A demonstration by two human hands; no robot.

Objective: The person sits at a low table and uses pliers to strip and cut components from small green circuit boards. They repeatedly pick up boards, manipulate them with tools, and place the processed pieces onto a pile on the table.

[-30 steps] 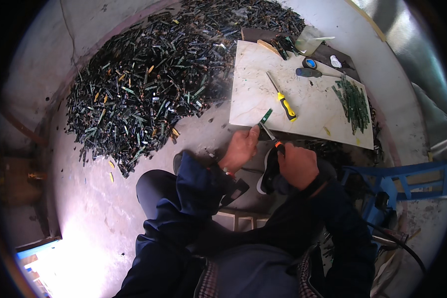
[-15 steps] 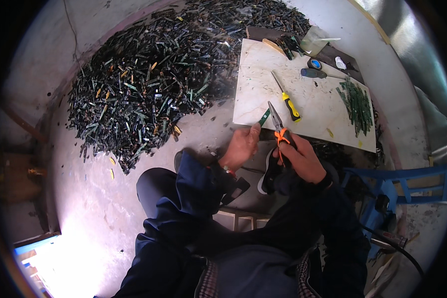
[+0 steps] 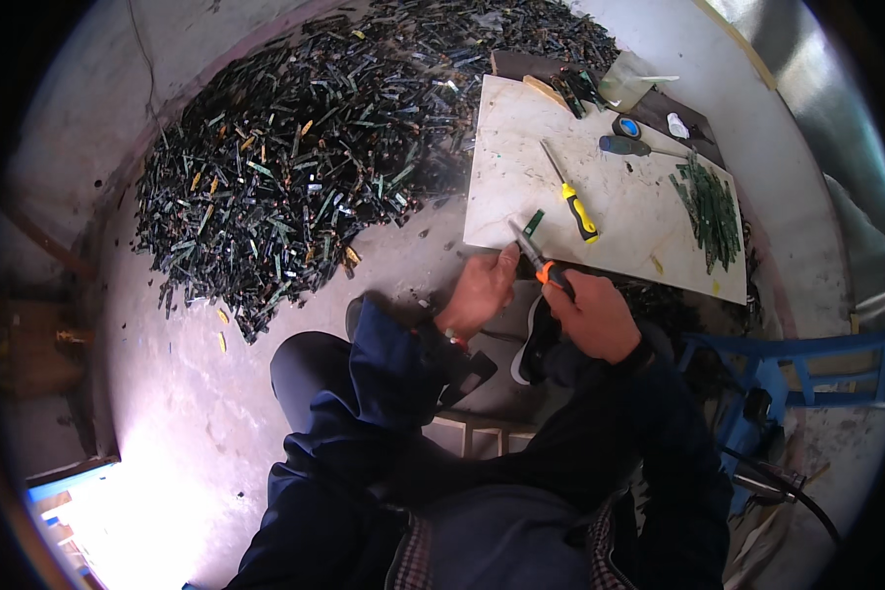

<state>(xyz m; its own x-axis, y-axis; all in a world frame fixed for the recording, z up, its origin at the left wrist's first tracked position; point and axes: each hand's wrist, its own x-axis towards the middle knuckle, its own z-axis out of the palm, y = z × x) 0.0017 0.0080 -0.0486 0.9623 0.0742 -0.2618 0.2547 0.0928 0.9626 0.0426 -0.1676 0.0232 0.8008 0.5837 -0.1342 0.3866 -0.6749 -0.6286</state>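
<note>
My left hand (image 3: 479,292) is closed, thumb and fingers pinching a narrow green circuit board strip (image 3: 534,221) at the near edge of a white board (image 3: 506,147). Needle-nose pliers (image 3: 553,274) with orange and black handles are wrapped in my right hand (image 3: 600,320). Their long metal jaws point up and to the left, crossing in front of the strip close to my left thumb. Whether the jaws grip the strip cannot be made out. Just beyond lies a screwdriver (image 3: 579,213) with a yellow and black handle.
A wide heap of circuit board strips (image 3: 295,167) covers the floor at left. On the board's right lies a bundle of green strips (image 3: 708,211). A dark-handled screwdriver (image 3: 624,146), a tape roll (image 3: 626,127) and a clear container (image 3: 627,84) sit farther back. A blue chair (image 3: 777,369) stands at right.
The pliers have swung left and down, from beside the strip to across it near my left thumb. My right hand has turned with them; my left hand has stayed nearly still.
</note>
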